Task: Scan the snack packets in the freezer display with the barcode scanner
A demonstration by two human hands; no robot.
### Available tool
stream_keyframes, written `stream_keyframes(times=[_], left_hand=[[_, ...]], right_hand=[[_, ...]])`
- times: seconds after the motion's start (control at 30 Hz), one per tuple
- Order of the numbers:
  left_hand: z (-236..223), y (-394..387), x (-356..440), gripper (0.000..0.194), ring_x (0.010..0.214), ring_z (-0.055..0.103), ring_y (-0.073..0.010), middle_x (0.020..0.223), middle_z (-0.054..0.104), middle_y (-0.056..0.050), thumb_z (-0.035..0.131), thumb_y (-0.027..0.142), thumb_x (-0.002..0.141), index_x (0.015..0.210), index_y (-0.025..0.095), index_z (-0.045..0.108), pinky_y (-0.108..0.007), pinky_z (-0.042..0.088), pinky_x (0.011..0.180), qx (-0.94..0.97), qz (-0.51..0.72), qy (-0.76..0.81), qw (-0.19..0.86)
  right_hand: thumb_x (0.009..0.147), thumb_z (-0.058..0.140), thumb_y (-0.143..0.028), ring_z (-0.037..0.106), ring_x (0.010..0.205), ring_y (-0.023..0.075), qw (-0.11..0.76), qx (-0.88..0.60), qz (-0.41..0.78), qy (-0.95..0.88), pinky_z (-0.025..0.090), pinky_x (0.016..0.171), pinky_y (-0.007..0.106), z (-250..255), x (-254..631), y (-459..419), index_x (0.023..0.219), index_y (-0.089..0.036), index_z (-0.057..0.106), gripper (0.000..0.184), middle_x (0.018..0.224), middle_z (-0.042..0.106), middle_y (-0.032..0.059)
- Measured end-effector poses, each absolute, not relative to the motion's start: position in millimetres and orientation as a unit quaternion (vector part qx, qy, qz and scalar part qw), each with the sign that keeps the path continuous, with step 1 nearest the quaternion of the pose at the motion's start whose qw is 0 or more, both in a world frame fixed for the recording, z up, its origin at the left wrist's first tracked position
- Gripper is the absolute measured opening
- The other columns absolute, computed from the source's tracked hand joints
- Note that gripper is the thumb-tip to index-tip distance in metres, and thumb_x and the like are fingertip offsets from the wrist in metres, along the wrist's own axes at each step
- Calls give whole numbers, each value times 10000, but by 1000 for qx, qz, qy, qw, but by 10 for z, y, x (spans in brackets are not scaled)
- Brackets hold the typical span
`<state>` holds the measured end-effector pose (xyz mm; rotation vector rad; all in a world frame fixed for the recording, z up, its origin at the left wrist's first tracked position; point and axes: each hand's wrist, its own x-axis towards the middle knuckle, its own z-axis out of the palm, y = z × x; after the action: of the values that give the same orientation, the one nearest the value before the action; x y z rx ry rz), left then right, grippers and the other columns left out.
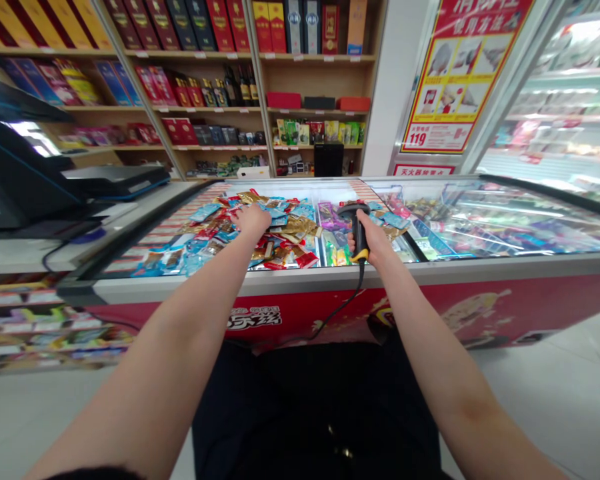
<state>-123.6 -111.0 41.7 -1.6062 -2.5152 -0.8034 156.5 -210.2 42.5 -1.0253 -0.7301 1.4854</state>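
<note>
Small snack packets (215,227) in blue, red and gold foil lie in a loose heap on the glass top of a chest freezer (145,288). On this heap rests my left hand (253,218), its fingers stretched out over the packets; its fingertips are partly hard to make out. My right hand (373,239) is wrapped round the handle of a black and yellow barcode scanner (360,235). The scanner is held upright above the glass, right of the heap, its head pointing away from me. A few more packets (394,221) lie just beyond it.
The scanner's black cable (343,307) hangs down the freezer's red front. At left, a counter (40,253) carries a dark checkout machine (15,167) and a flat scale (120,179). Shelves (200,110) of boxes and bottles stand behind. Frozen goods (470,230) show through the glass at right.
</note>
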Motion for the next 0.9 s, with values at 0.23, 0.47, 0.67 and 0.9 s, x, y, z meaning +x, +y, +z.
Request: stream_keyframes(times=[0.23,0.47,0.67,0.9], left_hand=[[503,-1071,-432,478,1318,497,-343,1384,580,-166,509,379,899,1336,200,584,-502,276,1162,-643,-270,-712,81],[308,-889,392,446,1293,526,-301,1364,585,-148,537,349,906,1317,185,593,-399,400,1079,-746,-220,-628,31],[167,-472,804,534,1307,523,-303,1399,574,-150,553,467,903,1350,177,592,-383,397,1092,-783,-199,-589,5],[168,6,1091,696,1437,358,-394,1527,462,-126,459,717,868,1397,282,580,-575,309,1156,-790,-162,-590,-35]], right_hand=[[987,579,-495,473,357,110,590,-417,627,-290,410,340,204,360,1809,-2068,792,-194,543,361,473,498,-38],[981,573,-525,473,360,105,620,-426,606,-257,405,334,198,333,2177,-2108,797,-190,548,383,485,528,-22],[1006,528,-483,498,367,109,656,-430,577,-229,413,337,193,228,2483,-2044,798,-190,551,360,489,540,-21],[939,601,-528,535,389,129,698,-423,530,-230,459,376,225,-29,2722,-1840,823,-194,567,355,513,584,-16]])
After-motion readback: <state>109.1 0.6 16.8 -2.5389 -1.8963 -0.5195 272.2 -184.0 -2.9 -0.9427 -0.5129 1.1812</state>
